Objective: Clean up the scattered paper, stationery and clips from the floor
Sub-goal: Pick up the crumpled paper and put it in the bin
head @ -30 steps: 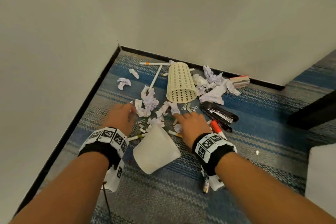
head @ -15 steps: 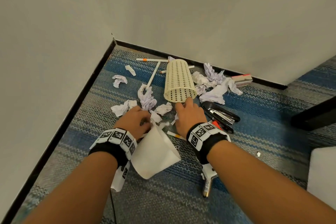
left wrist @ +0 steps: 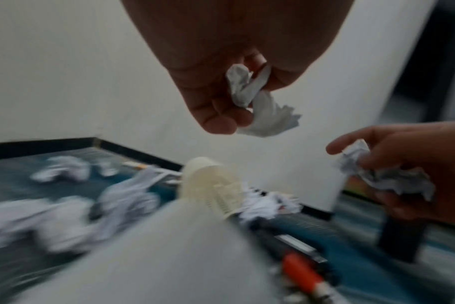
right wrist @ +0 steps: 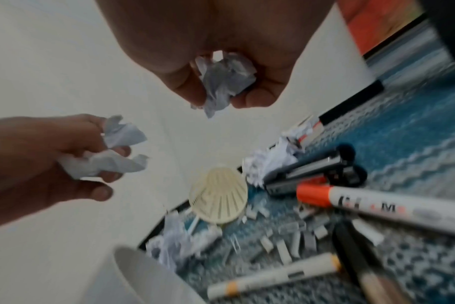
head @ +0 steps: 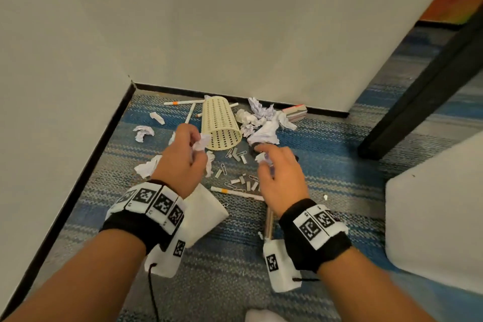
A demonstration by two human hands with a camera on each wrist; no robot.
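Observation:
My left hand (head: 194,148) is lifted off the carpet and grips crumpled white paper (left wrist: 257,107), seen too in the right wrist view as paper (right wrist: 122,152). My right hand (head: 264,162) is also raised and grips another crumpled paper wad (right wrist: 225,80), which shows at right in the left wrist view as a wad (left wrist: 382,174). A cream perforated basket (head: 220,125) lies on its side near the wall. A white cup (head: 203,214) lies tipped under my left wrist. Paper wads (head: 261,123), paper clips and staple strips (head: 239,157) and markers (head: 235,192) litter the carpet.
A black stapler (right wrist: 314,170) and an orange-capped marker (right wrist: 377,207) lie right of the basket. A red-and-grey box (head: 295,112) sits against the skirting. Walls meet in a corner at left. A dark furniture leg (head: 423,86) and a white block (head: 439,230) stand at right.
Both hands have lifted from the floor, each now holding crumpled paper picked from the pile in front of the basket. The view has pulled back and tilted up.

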